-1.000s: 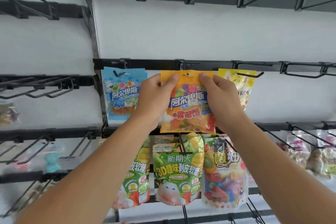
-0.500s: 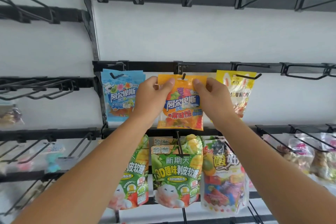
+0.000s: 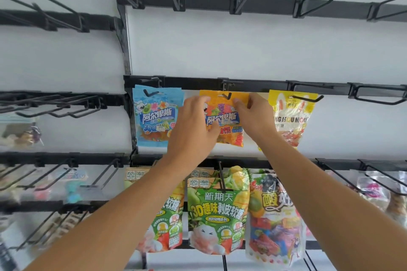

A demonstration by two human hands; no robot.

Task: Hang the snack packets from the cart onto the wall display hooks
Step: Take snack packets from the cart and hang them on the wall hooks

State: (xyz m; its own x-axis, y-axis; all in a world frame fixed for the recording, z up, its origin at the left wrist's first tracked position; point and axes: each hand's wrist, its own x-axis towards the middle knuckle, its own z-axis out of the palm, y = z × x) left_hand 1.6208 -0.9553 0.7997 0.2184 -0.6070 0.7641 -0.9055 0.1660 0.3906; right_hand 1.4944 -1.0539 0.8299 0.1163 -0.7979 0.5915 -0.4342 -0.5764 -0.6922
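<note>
An orange snack packet (image 3: 226,116) hangs against the wall on the middle hook (image 3: 226,95) of the second rail, and the hook tip pokes through its top hole. My left hand (image 3: 193,130) grips the packet's left edge, with the thumb across its front. At the top right corner, my right hand (image 3: 253,114) pinches the packet with its fingertips. A blue packet (image 3: 157,116) hangs on the hook to the left and a yellow packet (image 3: 293,116) on the hook to the right.
Below hang green gummy pouches (image 3: 218,213) and a colourful pouch (image 3: 275,215). The top rail (image 3: 264,3) carries bare black hooks. More bare hooks (image 3: 374,97) stick out at the right of the second rail. Blurred packets hang on the left-hand panel (image 3: 19,132).
Both hands have pushed the orange packet back along the hook toward the wall, so the hook tip now shows in front of it. The view has tilted upward.
</note>
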